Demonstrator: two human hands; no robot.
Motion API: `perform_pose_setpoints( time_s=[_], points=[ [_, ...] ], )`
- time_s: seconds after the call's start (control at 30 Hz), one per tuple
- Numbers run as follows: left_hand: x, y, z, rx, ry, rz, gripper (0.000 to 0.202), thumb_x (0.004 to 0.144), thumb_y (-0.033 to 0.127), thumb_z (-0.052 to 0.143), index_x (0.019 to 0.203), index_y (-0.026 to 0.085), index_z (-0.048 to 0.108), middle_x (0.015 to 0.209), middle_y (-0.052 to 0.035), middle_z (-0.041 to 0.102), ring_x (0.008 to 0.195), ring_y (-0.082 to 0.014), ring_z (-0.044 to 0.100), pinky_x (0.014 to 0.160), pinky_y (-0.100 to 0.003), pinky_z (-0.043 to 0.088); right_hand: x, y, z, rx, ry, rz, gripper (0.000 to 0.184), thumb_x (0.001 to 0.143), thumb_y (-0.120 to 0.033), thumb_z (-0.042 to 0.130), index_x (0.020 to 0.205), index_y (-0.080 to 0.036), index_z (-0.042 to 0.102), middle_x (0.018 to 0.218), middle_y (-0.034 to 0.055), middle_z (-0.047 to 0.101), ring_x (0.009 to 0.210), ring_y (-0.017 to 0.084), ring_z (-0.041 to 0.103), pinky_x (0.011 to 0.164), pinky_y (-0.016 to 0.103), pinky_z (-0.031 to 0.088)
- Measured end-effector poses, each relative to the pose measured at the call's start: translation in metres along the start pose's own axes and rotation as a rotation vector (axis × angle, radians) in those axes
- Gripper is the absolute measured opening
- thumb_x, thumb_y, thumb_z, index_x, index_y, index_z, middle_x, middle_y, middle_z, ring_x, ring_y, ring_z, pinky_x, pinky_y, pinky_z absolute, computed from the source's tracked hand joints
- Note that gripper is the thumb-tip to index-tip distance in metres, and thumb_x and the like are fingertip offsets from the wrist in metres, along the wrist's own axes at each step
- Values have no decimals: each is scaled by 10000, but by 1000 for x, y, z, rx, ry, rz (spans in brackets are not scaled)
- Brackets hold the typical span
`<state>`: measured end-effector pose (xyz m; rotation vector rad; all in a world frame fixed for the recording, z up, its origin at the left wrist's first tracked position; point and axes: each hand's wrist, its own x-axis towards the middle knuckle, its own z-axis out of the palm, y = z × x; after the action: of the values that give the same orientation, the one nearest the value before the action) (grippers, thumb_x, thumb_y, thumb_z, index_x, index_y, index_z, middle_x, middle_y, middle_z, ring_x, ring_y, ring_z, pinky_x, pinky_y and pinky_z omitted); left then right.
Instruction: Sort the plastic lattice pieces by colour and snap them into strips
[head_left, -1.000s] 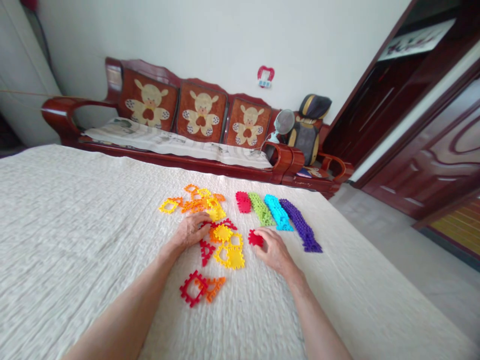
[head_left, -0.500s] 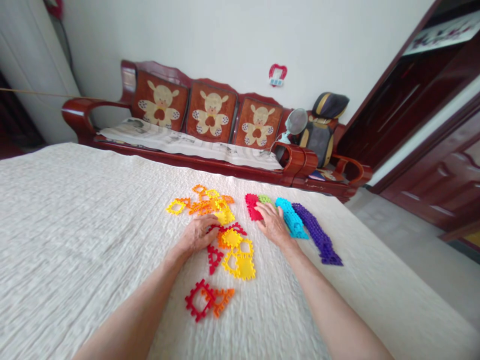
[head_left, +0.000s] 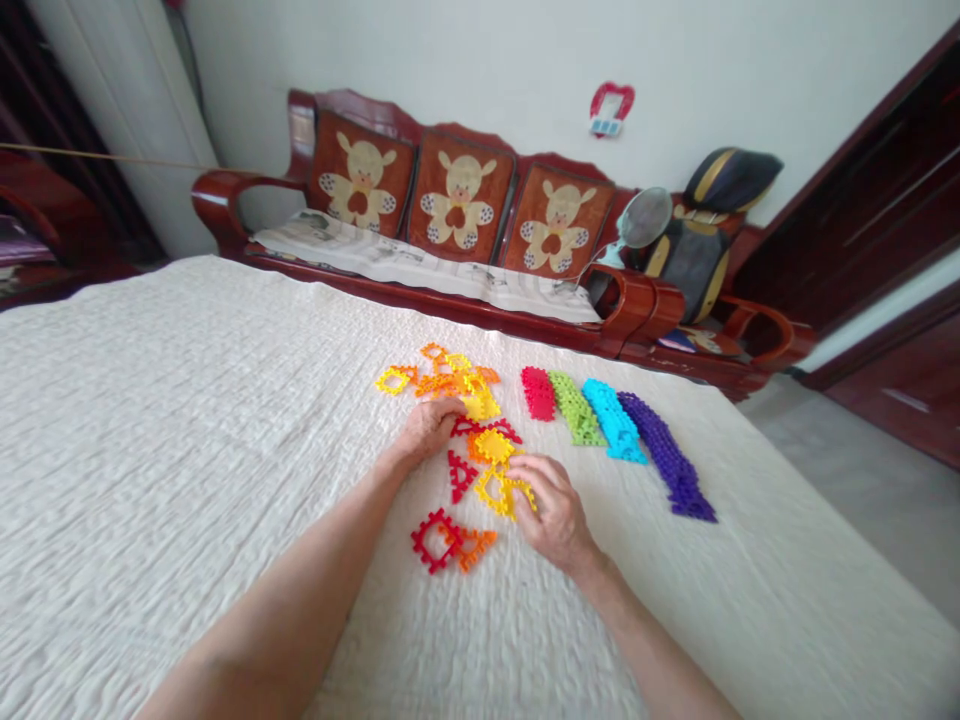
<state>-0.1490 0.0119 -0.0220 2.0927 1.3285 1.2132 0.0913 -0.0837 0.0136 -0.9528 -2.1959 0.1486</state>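
Toothed plastic building pieces in red, orange and yellow lie in a loose pile on the white bed cover. My left hand (head_left: 431,430) is at the pile's left side, its fingers closed at a red triangular piece (head_left: 463,428), right beside a yellow piece (head_left: 482,406). Its fingertips are partly hidden. My right hand (head_left: 556,512) reaches in from the right, thumb and fingers around a yellow square piece (head_left: 523,492) that they partly cover. Closer to me, a red frame piece (head_left: 436,541) overlaps an orange triangular piece (head_left: 475,548).
Sorted rows of pieces lie to the right: red (head_left: 538,393), green (head_left: 576,408), light blue (head_left: 615,420) and purple (head_left: 667,455). Beyond the bed's far edge stands a wooden sofa (head_left: 420,290) with bear cushions, and a small fan (head_left: 645,218) near its right end.
My right hand has left the red and green rows and come back toward me to the yellow pieces. My left hand stays by the red piece. The view has turned slightly left.
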Motion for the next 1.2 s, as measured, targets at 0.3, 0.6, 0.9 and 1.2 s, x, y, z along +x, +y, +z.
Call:
perform_pose_setpoints(
  time_s=[0.3,0.6,0.9,1.2],
  points=[
    [2,-1,-1,40,9,-31,332,738,64,453,904,169,720,895,-28,734,861,-151,654,884,-300,510,-13,-41,-3,124,-274,-123,347,785,-316,576,1116,-216,610,1145,84,639,1136,270,549,1048,497,350],
    [1,-1,-1,1,63,-53,295,789,87,460,901,155,725,903,-48,738,842,-164,664,858,-310,522,-2,-70,11,29,-399,-192,422,838,-327,568,1247,-221,550,1320,82,567,1258,291,451,1095,542,264],
    [7,-9,0,-125,236,-247,295,797,55,463,858,167,728,888,-22,749,852,-164,684,855,-298,540,-5,-71,21,83,-292,-168,310,862,-149,472,1120,-246,612,1203,38,631,1192,247,506,1046,494,357],
    [6,-6,0,-134,216,-236,207,810,170,525,836,166,731,870,-41,748,826,-192,688,838,-335,549,-9,10,6,83,166,242,340,900,-234,449,1220,-201,560,1095,87,677,985,197,648,850,340,542]
  ],
)
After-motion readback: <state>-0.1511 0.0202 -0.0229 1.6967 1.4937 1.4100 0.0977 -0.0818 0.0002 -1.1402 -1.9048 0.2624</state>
